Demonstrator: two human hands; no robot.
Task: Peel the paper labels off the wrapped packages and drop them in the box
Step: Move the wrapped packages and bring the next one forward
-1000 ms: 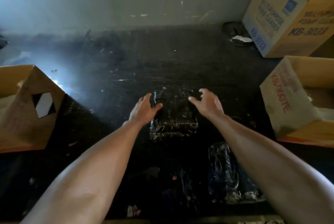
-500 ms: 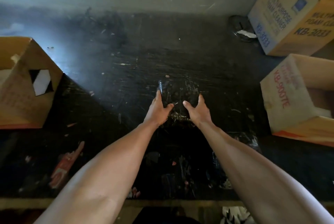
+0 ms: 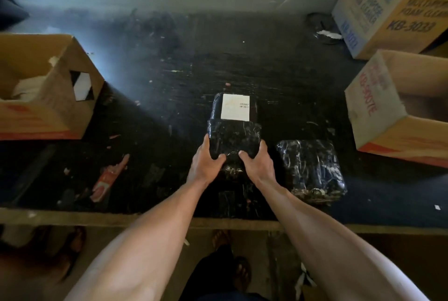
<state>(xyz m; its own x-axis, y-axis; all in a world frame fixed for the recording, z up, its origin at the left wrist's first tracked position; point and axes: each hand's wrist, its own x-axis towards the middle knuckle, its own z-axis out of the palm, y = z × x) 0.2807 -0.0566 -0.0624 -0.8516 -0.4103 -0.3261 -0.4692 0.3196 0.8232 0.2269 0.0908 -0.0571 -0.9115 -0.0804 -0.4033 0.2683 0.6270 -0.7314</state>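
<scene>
Centrally, left hand (image 3: pixel 205 163) and right hand (image 3: pixel 259 165) hold a black wrapped package (image 3: pixel 234 136) over the tabletop (image 3: pixel 167 111), fingers (image 3: pixel 206 141) curled round its near end. Its white paper label (image 3: pixel 235 107) faces up at the far end.

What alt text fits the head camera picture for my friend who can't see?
A left hand and right hand grip the near end of a black wrapped package, its white paper label facing up at the far end, over a dark table. A second wrapped package lies to its right. A left cardboard box and right cardboard box stand open.
</scene>
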